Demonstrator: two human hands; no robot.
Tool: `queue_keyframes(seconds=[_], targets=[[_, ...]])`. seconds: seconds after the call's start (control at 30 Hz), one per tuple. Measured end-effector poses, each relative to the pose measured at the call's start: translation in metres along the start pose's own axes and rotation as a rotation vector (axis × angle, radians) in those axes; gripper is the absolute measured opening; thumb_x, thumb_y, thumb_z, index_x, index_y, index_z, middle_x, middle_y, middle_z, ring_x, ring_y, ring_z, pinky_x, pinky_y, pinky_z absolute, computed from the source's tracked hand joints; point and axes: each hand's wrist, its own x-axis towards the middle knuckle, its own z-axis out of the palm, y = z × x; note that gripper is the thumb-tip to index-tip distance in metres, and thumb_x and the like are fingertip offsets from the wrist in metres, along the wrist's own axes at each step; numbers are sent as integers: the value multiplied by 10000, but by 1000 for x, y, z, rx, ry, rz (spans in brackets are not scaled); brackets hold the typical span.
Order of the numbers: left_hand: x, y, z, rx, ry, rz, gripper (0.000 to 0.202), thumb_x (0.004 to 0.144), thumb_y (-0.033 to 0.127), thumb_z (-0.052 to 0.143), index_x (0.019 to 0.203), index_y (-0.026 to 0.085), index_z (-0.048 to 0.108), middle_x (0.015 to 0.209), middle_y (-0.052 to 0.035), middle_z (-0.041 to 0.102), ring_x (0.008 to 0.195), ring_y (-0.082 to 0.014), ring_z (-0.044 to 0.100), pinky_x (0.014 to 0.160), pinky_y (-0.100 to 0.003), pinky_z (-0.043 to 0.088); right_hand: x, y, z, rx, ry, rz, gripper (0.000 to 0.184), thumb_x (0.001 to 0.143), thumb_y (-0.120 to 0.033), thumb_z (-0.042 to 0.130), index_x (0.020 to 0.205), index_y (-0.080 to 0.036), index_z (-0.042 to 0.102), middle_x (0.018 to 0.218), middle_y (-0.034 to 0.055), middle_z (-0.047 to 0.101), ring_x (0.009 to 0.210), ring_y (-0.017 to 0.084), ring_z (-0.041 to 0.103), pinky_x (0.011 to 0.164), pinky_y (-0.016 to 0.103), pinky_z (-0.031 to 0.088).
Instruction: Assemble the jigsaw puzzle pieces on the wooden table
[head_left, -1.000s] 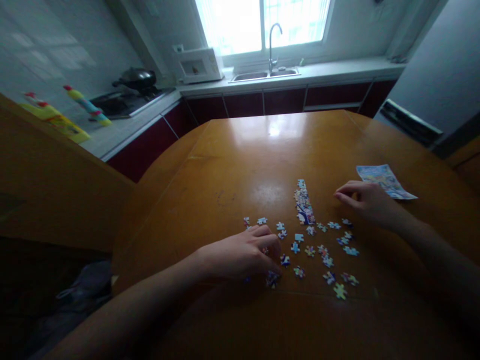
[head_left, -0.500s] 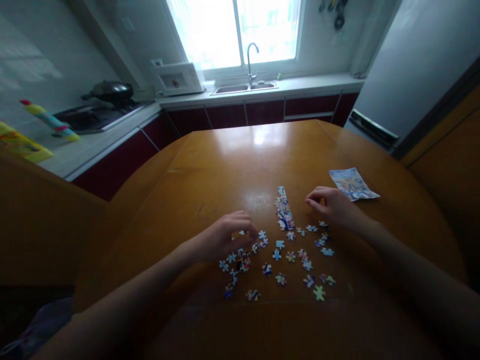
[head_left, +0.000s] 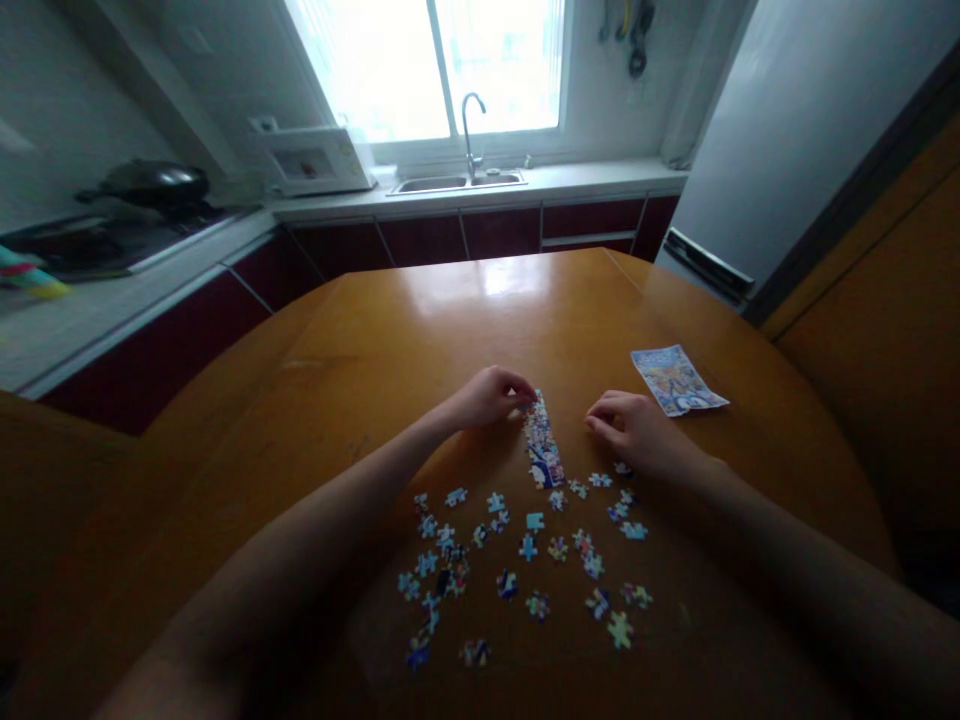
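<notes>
The left hand (head_left: 487,397) is reaching across to the far end of the joined strip (head_left: 544,455) of puzzle pieces, its fingertips bunching over that end. Whether the grip is clamping a piece there or only pressing down is too small to tell. The right hand (head_left: 634,430) is resting just beside the strip on its right, fingers curling down toward the tabletop (head_left: 390,330); I cannot tell if its grip is closing on anything. The hands are probably flanking the strip to keep it steady. It is lying flat near the tabletop's middle, its long axis running away from the person, the far end leaning slightly left. The loose pieces (head_left: 528,546) are lying spread singly nearer the person, likely so each one shows, and the printed picture (head_left: 677,380) is lying off to the right, within easy sight
</notes>
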Motion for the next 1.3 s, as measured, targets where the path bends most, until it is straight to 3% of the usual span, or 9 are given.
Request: queue_keyframes(seconds=[0.37,0.67,0.83,0.97,1.1,1.3], targets=[[6,-11,2,13,-68,-25,198,829,298,645,861,131,746,800,-61,740,700,-136,610,653,-242,444,-1,1,1,12,-13,13,174,923,-250,585,828,-197,721,853,65,682,755,186,606,694,341,459],[2,-9,6,45,66,-14,149,803,284,697,798,135,705,660,-6,625,594,-94,488,562,-218,374,-1,1,4,27,7,7,160,917,-239,593,815,-201,711,854,55,682,768,187,611,698,343,461],[-4,-2,-2,107,141,98,143,893,220,576,884,154,702,770,-25,650,661,-110,520,638,-245,433,-1,1,5,47,29,-1,154,916,-224,588,828,-203,712,852,56,681,771,190,607,696,349,461],[-23,5,-4,360,180,281,231,904,133,520,941,211,734,929,-61,649,913,-189,556,845,-346,479,-1,0,9,80,64,1,132,896,-180,588,904,-206,718,901,61,691,796,193,608,728,356,475],[-40,4,2,502,194,300,278,894,129,542,1029,250,752,1016,-76,606,970,-221,514,858,-369,486,-1,-4,16,120,102,15,168,889,-148,570,949,-195,719,925,67,676,796,186,601,742,354,483],[-47,2,6,601,162,309,227,958,260,566,1080,309,751,1071,-66,570,1021,-236,477,917,-390,471,0,-22,17,93,103,35,257,887,-87,518,992,-192,728,942,79,653,841,192,610,771,352,489]])
